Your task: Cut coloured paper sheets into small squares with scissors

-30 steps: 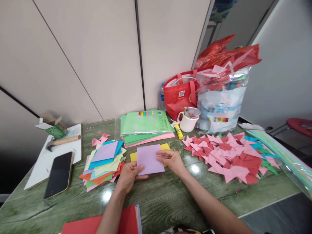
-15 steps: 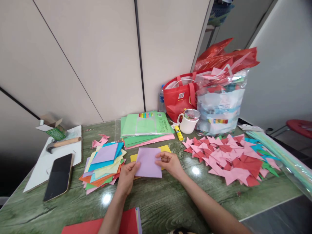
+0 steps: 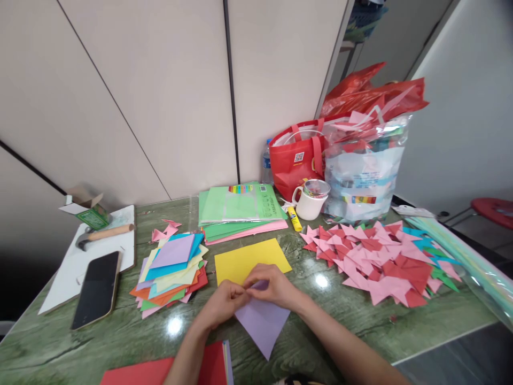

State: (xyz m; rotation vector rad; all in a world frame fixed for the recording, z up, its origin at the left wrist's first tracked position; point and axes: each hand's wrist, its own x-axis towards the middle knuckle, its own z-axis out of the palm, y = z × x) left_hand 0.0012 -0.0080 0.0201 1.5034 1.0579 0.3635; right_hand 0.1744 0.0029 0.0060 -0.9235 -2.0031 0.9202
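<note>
We take the square purple paper sheet (image 3: 265, 326) as the centre of our clock face, with twelve o'clock away from the wearer; it lies close above the green wood-grained desk (image 3: 401, 337), one corner pointing to six o'clock. At its ten o'clock we see the left hand (image 3: 226, 303), thumb and fingers pinched narrow on the paper; at one o'clock the right hand (image 3: 276, 283) pinches it too, and the fingertips meet. We judge that this two-sided grip near the far edge keeps the thin sheet steady and leaves the near corner free. The fingers hide the far part, so we cannot tell whether it is creased. Towards twelve o'clock, partly behind the hands, lies a flat yellow paper sheet (image 3: 248, 259); farther along that line rests a light-green packet of paper (image 3: 244, 203). At ten o'clock a loose stack of multicoloured paper squares (image 3: 172, 278) sits near the left hand, probably for easy reach. At two o'clock a spread heap of pink and red folded paper shapes (image 3: 377, 259) lies well apart, presumably clear of the hands' working space. A yellow glue stick (image 3: 294, 218) marks one o'clock, beside a white mug (image 3: 309, 207).
</note>
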